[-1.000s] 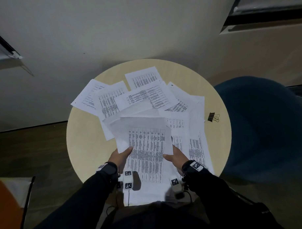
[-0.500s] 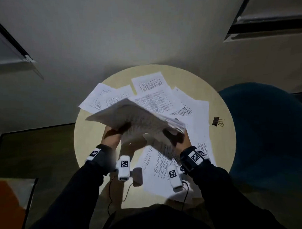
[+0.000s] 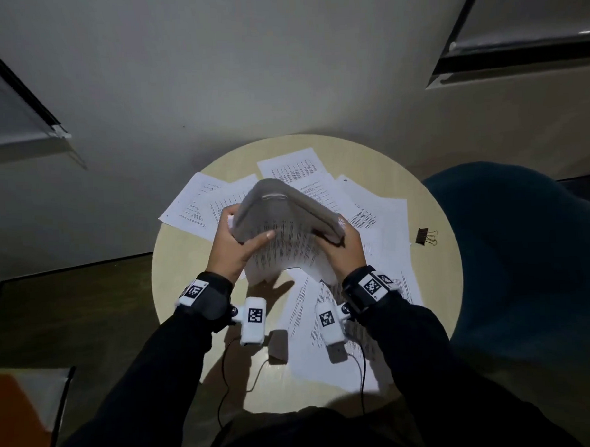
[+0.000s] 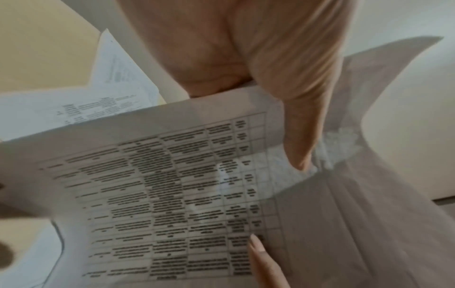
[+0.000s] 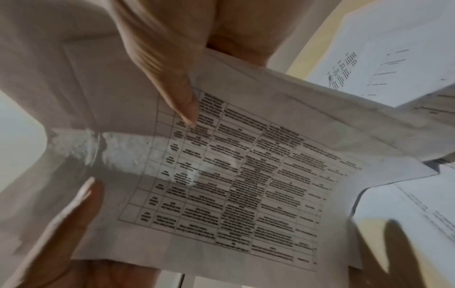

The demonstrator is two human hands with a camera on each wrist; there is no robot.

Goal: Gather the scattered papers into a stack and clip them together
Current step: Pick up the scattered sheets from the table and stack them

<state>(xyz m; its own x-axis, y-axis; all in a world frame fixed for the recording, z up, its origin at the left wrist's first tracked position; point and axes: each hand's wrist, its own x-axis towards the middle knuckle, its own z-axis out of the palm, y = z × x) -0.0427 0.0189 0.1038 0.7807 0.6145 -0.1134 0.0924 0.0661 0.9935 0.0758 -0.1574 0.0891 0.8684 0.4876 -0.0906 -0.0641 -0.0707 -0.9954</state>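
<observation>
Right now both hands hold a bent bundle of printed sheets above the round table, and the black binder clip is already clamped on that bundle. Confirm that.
Not quite. The black binder clip is not on the bent bundle of printed sheets; the head view shows it lying loose near the round beige table's right edge. Both the left hand and right hand do hold the bundle.

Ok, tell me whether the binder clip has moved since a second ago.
No. The binder clip sits at the same spot near the table's right edge, beside the papers.

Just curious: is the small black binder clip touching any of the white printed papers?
Apart. The head view shows the black binder clip alone on bare round beige table, beyond the nearest white printed papers.
</observation>
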